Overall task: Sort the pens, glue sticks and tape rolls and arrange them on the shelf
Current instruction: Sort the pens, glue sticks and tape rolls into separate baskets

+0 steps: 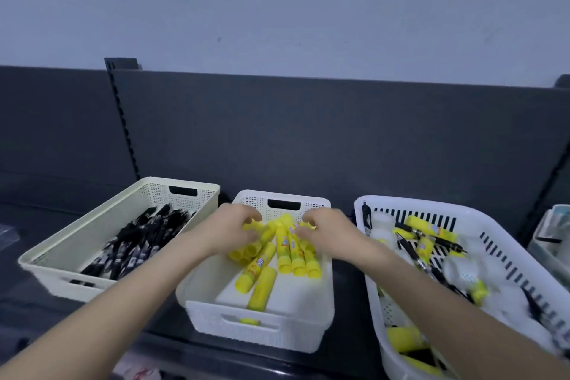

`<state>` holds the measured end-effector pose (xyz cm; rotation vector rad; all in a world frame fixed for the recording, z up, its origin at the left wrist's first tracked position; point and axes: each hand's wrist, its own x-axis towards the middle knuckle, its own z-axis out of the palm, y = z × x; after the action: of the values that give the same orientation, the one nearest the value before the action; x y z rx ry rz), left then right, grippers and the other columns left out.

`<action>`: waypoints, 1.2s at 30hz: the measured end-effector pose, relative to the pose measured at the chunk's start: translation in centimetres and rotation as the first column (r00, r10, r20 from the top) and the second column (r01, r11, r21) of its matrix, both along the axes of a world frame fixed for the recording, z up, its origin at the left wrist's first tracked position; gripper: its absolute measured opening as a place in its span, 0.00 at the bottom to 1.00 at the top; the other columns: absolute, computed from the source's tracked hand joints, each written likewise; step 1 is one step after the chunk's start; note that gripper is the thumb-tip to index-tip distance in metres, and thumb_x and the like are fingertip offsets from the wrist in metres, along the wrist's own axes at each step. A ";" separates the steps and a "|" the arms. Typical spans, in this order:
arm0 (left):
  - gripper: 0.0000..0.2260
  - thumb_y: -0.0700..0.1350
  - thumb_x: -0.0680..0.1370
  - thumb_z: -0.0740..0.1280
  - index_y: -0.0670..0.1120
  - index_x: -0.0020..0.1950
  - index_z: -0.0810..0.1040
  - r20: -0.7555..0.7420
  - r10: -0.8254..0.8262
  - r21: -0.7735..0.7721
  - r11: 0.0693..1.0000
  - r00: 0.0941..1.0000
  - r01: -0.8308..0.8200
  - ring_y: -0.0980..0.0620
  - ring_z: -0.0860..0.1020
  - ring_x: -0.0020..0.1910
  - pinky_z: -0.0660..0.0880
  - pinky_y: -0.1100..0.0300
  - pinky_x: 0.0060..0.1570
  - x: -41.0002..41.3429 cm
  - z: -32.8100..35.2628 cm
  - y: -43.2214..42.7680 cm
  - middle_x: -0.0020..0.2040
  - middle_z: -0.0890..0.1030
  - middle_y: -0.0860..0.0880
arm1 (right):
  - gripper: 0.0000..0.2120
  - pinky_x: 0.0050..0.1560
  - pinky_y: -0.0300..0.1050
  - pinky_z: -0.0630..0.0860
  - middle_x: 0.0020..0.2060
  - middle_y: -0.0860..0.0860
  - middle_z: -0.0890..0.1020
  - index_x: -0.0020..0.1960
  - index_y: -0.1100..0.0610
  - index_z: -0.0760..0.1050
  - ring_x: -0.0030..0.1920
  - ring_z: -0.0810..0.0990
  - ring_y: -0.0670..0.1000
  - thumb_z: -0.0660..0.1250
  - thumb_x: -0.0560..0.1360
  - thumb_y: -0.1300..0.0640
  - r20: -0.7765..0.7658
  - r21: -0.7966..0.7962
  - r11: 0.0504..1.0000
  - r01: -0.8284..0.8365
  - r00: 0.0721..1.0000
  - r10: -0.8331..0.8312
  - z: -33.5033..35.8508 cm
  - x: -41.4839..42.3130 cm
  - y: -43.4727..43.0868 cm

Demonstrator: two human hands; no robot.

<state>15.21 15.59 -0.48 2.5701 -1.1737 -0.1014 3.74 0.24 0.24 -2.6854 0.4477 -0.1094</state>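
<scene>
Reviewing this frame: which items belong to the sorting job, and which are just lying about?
Job: cream perforated basket of black pens; white perforated basket of yellow glue sticks, gripped by left hand and right hand; white slotted basket of mixed pens, glue sticks and pale tape rolls; dark grey shelf.
Lying about: pale container at right edge; red-and-white packet at bottom edge.

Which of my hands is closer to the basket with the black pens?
Left. The left hand is on the glue sticks in the middle basket, just right of the pen basket; the right hand is farther right in that same basket.
</scene>
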 end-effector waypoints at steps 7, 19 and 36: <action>0.14 0.46 0.76 0.66 0.49 0.61 0.77 0.012 -0.230 -0.104 0.967 0.973 0.230 0.55 0.76 0.57 0.69 0.65 0.51 -4.8 0.8 -5.4 0.56 0.80 0.51 | 0.13 0.48 0.45 0.72 0.50 0.62 0.81 0.52 0.67 0.76 0.52 0.77 0.60 0.60 0.76 0.58 0.124 0.083 0.987 0.138 0.981 -0.148 2.0 -8.2 -5.9; 0.17 0.57 0.71 0.67 0.47 0.30 0.77 0.072 -0.722 0.409 0.651 0.689 0.639 0.46 0.76 0.42 0.74 0.50 0.46 -15.8 0.1 -13.5 0.37 0.80 0.46 | 0.12 0.44 0.44 0.70 0.47 0.61 0.81 0.49 0.66 0.77 0.46 0.78 0.57 0.64 0.75 0.57 -0.034 -0.013 0.988 0.157 0.987 -0.157 0.0 -19.6 -11.7; 0.15 0.52 0.70 0.68 0.46 0.30 0.68 -0.100 -0.610 0.260 0.747 0.786 0.612 0.48 0.66 0.39 0.59 0.59 0.39 -14.7 -1.1 -16.3 0.38 0.67 0.45 | 0.13 0.37 0.44 0.65 0.38 0.57 0.74 0.48 0.65 0.76 0.41 0.75 0.57 0.66 0.72 0.55 -0.154 -0.181 0.954 0.238 0.951 -0.267 -0.3 -17.2 -13.4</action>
<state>0.46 -0.71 -1.61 2.2690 -2.0942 -0.4550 -13.46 -13.16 -0.10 -2.7934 0.8750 0.0216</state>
